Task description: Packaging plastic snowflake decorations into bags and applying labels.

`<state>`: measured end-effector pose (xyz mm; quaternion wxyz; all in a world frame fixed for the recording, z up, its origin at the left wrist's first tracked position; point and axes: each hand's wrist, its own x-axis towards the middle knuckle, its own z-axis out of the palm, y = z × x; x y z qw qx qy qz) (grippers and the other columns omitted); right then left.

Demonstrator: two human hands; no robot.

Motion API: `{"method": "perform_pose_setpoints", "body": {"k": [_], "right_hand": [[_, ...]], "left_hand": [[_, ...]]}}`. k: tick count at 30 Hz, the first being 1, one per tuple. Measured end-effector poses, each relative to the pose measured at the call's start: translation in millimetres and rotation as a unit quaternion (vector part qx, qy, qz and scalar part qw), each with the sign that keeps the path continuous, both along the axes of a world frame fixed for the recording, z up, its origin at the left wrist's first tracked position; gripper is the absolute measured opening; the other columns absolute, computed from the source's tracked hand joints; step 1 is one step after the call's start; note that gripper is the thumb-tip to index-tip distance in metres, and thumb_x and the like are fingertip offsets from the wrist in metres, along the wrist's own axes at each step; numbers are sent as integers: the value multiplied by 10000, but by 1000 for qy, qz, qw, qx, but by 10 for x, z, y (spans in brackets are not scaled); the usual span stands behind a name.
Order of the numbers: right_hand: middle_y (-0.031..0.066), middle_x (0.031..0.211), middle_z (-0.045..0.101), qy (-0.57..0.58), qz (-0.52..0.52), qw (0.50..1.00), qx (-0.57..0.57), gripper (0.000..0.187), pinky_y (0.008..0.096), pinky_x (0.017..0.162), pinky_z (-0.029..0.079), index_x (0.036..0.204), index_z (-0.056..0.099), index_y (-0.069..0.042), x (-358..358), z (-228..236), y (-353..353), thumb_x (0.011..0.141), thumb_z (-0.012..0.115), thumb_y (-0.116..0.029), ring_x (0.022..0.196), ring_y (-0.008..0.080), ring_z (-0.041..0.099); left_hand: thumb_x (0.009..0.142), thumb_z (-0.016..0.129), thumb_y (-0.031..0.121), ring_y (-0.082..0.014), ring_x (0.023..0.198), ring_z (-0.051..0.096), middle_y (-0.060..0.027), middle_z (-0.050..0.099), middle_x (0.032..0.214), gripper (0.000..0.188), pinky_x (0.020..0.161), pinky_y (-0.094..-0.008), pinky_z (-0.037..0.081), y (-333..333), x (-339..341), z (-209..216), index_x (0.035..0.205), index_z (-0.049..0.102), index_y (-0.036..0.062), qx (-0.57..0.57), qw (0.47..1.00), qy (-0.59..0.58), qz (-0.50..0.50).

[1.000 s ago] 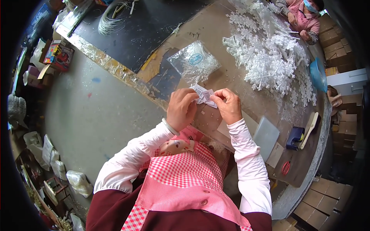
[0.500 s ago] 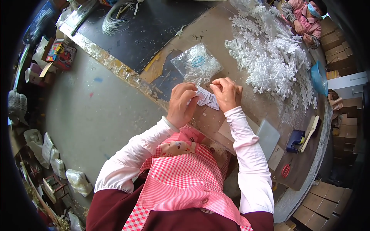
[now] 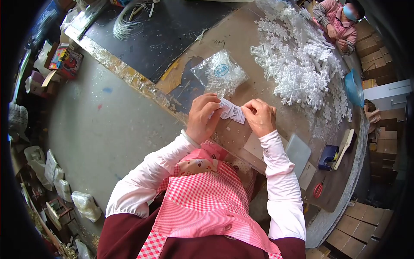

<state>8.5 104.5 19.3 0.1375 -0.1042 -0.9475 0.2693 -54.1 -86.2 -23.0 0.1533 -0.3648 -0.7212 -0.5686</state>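
A few small white paper labels (image 3: 234,113) with barcodes fan out over the table, their left ends tucked into the fingers of my left hand (image 3: 202,115). My right hand (image 3: 261,116) is just right of them, thumb and forefinger pinched together close to the labels' edge. Whatever lies in that pinch, if anything, is too small to make out. Beyond both hands is a clear plastic bag (image 3: 228,73) with a blue oval mark, holding white, thin strands.
White snowflake ornaments (image 3: 302,64) heap at the back right. A blue basin (image 3: 354,88), a tape dispenser (image 3: 328,157), a pale-handled brush (image 3: 344,149) and red scissors (image 3: 318,190) line the right side. A translucent sheet (image 3: 298,154) lies nearer. A co-worker (image 3: 338,21) sits at far right.
My right hand has moved a little right and toward me, with its fingers now lower beside the labels. My left hand keeps its hold on the labels.
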Motion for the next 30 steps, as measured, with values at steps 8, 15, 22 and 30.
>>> {"method": "perform_pose_setpoints", "body": {"k": [8, 15, 22, 30], "right_hand": [[-23, 701, 583, 19, -21, 998, 62, 155, 371, 750, 352, 709, 608, -131, 516, 169, 29, 733, 757, -168, 703, 205, 575], [19, 711, 597, 48, -52, 997, -37, 145, 382, 702, 381, 718, 604, -104, 611, 27, 36, 775, 721, -168, 688, 246, 594], [94, 678, 605, 107, -40, 993, -4, 112, 316, 540, 452, 723, 594, -7, 629, 133, 80, 783, 682, -42, 565, 210, 603], [77, 669, 591, 117, -76, 988, -63, 115, 304, 571, 442, 719, 577, 1, 1101, 294, 78, 783, 670, -18, 589, 183, 577]], "left_hand": [[844, 681, 84, -191, 678, 603, -94, 639, 858, 98, 545, -267, 438, 52, 254, 269, 930, 653, 44, 66, 990, -116, -37], [933, 605, 185, -86, 685, 573, -30, 650, 838, 190, 573, -236, 471, 288, 404, 329, 999, 656, 15, 46, 780, -584, -219], [922, 549, 121, -199, 917, 646, -72, 639, 905, 98, 799, -338, 532, 618, -566, 149, 935, 574, 27, 206, 730, -610, -228], [914, 572, 193, -180, 903, 631, -19, 630, 923, 112, 761, -341, 500, 494, -947, 497, 942, 598, 88, 124, 785, -588, -152]]}}
